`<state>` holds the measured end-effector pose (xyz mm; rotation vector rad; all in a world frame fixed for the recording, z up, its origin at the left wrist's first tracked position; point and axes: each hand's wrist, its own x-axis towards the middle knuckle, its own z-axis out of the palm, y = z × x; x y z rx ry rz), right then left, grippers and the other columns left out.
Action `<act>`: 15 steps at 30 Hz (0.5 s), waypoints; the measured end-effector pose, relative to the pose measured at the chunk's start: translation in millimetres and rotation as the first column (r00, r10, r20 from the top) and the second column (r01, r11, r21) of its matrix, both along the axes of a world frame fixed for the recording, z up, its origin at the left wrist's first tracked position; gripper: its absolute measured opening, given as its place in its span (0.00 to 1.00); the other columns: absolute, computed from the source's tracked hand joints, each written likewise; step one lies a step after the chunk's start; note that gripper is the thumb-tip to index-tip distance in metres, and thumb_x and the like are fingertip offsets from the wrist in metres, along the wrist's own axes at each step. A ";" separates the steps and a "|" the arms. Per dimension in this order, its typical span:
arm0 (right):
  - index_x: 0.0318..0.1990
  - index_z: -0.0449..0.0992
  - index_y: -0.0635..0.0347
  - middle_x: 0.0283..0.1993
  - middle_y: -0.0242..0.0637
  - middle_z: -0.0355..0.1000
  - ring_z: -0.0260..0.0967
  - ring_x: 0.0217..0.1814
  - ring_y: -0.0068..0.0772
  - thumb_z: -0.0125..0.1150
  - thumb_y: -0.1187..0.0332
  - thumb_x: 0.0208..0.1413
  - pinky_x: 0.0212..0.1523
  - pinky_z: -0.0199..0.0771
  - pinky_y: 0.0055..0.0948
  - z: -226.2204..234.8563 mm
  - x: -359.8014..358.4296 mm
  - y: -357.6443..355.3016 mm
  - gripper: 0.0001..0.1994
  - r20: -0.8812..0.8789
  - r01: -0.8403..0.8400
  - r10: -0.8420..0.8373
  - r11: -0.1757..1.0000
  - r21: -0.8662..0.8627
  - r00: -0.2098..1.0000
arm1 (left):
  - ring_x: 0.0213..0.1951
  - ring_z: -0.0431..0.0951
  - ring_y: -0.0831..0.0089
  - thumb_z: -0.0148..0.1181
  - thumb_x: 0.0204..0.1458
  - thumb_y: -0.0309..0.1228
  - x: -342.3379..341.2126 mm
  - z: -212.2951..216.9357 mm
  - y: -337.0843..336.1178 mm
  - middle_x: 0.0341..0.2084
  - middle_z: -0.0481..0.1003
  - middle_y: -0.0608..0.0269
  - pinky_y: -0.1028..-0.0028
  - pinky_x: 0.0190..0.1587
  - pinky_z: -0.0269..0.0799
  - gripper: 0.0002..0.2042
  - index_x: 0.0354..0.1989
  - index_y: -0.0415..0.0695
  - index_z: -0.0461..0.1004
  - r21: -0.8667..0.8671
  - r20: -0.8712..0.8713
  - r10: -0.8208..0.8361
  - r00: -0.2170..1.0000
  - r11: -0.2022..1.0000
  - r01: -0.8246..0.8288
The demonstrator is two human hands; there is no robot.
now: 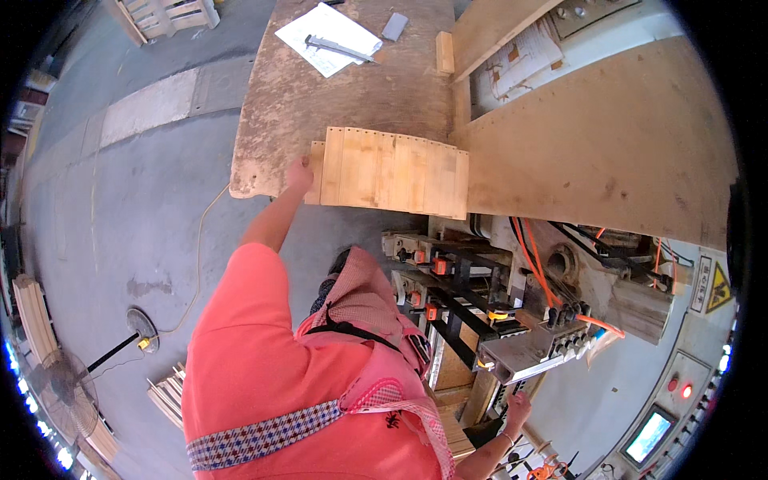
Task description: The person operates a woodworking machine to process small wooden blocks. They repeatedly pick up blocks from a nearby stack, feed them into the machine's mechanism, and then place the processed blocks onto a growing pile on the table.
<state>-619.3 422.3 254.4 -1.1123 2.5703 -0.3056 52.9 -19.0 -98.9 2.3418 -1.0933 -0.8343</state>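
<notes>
A row of light wooden boards (392, 172) lies side by side across the near edge of the worn table, with small dark holes along their far ends. My left hand (299, 173) is closed on the leftmost wooden board (317, 170), which sits a little lower than its neighbour. Off to the lower right, my right hand (518, 408) is beside the machine, just below a grey metal box beam (512, 360). Its fingers look curled, and what they hold, if anything, is too small to make out.
On the table (360, 96) lie a paper sheet (320, 32), a caliper (340, 50) and a grey block (394, 26). Orange hoses (538, 268) run over the machine. A control panel with a lit screen (650, 436) stands at lower right, a fan (60, 392) at left.
</notes>
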 end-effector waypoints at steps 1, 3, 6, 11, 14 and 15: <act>0.32 0.75 0.65 0.23 0.33 0.72 0.68 0.26 0.24 0.64 0.70 0.40 0.29 0.68 0.24 -0.2 0.6 -1.6 0.10 -0.015 0.004 -0.003 1.000 0.030 1.000 | 0.47 0.74 0.61 0.53 0.45 0.29 0.9 -5.6 2.4 0.44 0.74 0.57 0.65 0.47 0.69 0.21 0.52 0.50 0.68 -0.034 0.008 0.041 0.999 0.999 -0.041; 0.33 0.75 0.66 0.23 0.33 0.72 0.68 0.26 0.24 0.64 0.71 0.40 0.29 0.68 0.24 0.1 4.0 -4.2 0.11 -0.047 0.018 -0.014 0.995 0.095 0.999 | 0.47 0.73 0.61 0.52 0.45 0.28 0.9 -16.8 3.7 0.46 0.73 0.57 0.65 0.48 0.68 0.22 0.53 0.50 0.67 -0.064 -0.034 0.102 0.994 0.993 -0.104; 0.33 0.75 0.66 0.23 0.34 0.72 0.68 0.26 0.24 0.64 0.72 0.39 0.29 0.69 0.24 -15.6 -11.9 29.5 0.11 -0.057 0.051 -0.047 0.996 0.071 0.997 | 0.47 0.72 0.63 0.53 0.45 0.28 -6.0 -37.0 -3.1 0.45 0.73 0.59 0.65 0.49 0.67 0.22 0.53 0.50 0.66 -0.116 -0.230 0.162 0.960 0.975 -0.192; 0.29 0.75 0.64 0.26 0.37 0.73 0.70 0.29 0.31 0.64 0.69 0.41 0.32 0.69 0.29 -27.6 -47.5 23.5 0.09 -0.137 -0.119 0.133 0.988 0.101 0.982 | 0.46 0.71 0.69 0.51 0.48 0.30 26.1 -117.0 7.4 0.46 0.71 0.62 0.67 0.50 0.66 0.22 0.54 0.45 0.64 -0.426 -0.349 0.239 0.906 0.821 -0.381; 0.27 0.74 0.63 0.29 0.42 0.72 0.70 0.32 0.40 0.63 0.64 0.43 0.34 0.69 0.35 -34.1 -45.6 17.4 0.11 -0.192 -0.108 0.156 0.965 0.238 0.969 | 0.52 0.66 0.66 0.45 0.53 0.27 5.9 -70.5 53.4 0.51 0.66 0.55 0.68 0.52 0.64 0.21 0.57 0.39 0.59 -0.378 -0.409 0.212 0.888 0.846 -0.377; 0.25 0.73 0.63 0.30 0.44 0.72 0.69 0.33 0.44 0.61 0.62 0.44 0.34 0.68 0.38 -33.9 -55.7 26.0 0.12 -0.252 -0.115 0.177 0.964 0.241 0.951 | 0.54 0.64 0.64 0.42 0.55 0.26 0.4 -53.2 71.6 0.52 0.65 0.53 0.69 0.53 0.64 0.21 0.58 0.38 0.58 -0.376 -0.450 0.172 0.876 0.854 -0.361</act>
